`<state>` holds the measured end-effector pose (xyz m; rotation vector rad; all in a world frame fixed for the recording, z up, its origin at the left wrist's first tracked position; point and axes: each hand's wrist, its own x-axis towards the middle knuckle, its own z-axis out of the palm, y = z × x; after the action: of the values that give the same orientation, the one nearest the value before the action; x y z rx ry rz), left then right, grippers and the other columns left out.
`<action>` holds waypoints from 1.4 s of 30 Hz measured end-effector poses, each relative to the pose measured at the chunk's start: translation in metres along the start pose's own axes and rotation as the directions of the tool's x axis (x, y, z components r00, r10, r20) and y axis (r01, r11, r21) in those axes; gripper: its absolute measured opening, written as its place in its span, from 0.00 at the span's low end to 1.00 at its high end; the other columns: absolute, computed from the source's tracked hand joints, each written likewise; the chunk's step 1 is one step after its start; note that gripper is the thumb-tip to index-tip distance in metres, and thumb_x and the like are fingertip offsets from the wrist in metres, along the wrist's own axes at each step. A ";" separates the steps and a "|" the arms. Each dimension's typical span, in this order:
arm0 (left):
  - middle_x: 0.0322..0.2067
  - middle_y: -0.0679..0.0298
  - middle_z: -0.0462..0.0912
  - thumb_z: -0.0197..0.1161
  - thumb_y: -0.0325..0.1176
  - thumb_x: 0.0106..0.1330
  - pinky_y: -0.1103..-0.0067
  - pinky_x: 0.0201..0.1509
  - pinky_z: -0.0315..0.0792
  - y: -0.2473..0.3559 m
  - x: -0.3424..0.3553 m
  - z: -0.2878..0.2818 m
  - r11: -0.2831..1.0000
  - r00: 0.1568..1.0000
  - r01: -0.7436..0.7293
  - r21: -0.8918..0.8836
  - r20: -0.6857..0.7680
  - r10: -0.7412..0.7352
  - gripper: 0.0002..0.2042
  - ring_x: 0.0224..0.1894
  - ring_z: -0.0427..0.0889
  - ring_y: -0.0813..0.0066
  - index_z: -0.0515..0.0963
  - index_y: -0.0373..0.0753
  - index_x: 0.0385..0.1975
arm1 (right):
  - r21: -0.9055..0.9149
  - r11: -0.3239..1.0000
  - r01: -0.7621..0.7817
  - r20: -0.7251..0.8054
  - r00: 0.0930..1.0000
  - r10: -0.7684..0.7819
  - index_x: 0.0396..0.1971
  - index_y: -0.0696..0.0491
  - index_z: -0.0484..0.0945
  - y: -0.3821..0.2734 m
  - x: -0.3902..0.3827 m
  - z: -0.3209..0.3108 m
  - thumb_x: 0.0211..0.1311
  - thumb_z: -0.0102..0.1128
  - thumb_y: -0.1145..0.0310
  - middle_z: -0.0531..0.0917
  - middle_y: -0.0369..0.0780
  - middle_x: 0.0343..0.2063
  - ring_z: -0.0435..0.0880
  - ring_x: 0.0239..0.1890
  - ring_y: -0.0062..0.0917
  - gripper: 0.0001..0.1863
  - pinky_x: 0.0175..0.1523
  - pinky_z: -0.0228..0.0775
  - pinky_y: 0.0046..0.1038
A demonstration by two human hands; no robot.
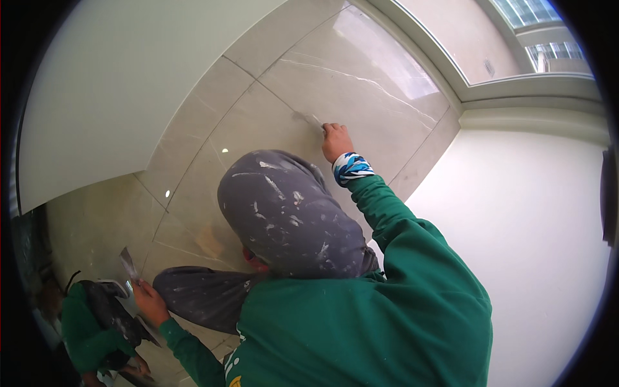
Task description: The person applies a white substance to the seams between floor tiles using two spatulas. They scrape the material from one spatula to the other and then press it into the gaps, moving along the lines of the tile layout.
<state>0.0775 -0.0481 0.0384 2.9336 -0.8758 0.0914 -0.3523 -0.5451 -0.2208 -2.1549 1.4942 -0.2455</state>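
Note:
My right hand (336,140) is closed around a small scraper (315,122), its blade low against the grey floor tiles (361,90). A dull grey smear (300,117) lies by the blade tip, along a dark tile joint. Off to the lower left, my left hand (151,304) is closed on a putty knife (127,262), whose blade points up and away. My bent knee (284,206), in paint-spotted grey trousers, is between the two hands. Both of my sleeves are green, and a blue and white patterned band (352,167) wraps my right wrist.
A pale panel (116,84) blocks the upper left. To the right is a white wall (516,232), with a window or door frame (516,90) above it. Another person in green (90,329) crouches at the lower left. White spots (167,193) dot the floor.

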 end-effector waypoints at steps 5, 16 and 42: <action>0.54 0.33 0.80 0.53 0.36 0.80 0.62 0.59 0.74 0.000 0.000 0.001 0.999 0.999 -0.035 -0.019 -0.019 0.035 0.22 0.56 0.81 0.37 0.72 0.22 0.62 | -0.098 0.985 0.144 -0.011 0.989 -0.145 0.52 0.62 0.78 -0.011 -0.024 0.024 0.58 0.53 0.77 0.81 0.50 0.49 0.76 0.53 0.46 0.21 0.62 0.70 0.40; 0.53 0.35 0.82 0.53 0.39 0.80 0.62 0.57 0.75 0.000 -0.002 -0.002 0.997 0.999 -0.025 0.077 -0.023 0.027 0.22 0.54 0.83 0.39 0.73 0.23 0.61 | -0.202 0.962 0.184 0.025 0.983 -0.183 0.50 0.62 0.77 -0.024 -0.005 0.037 0.61 0.53 0.74 0.81 0.49 0.47 0.76 0.54 0.44 0.18 0.59 0.72 0.39; 0.51 0.35 0.82 0.54 0.36 0.78 0.63 0.57 0.74 -0.012 -0.005 0.007 0.999 0.999 -0.029 -0.043 -0.038 0.027 0.21 0.52 0.82 0.37 0.74 0.23 0.60 | -0.113 0.681 0.724 0.553 0.615 -0.562 0.49 0.49 0.86 0.047 0.035 -0.056 0.64 0.53 0.75 0.87 0.38 0.48 0.83 0.53 0.36 0.17 0.58 0.77 0.37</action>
<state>0.0801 -0.0355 0.0299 2.8700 -0.9021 0.1267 -0.4010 -0.6067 -0.2011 -2.7022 0.4215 0.3181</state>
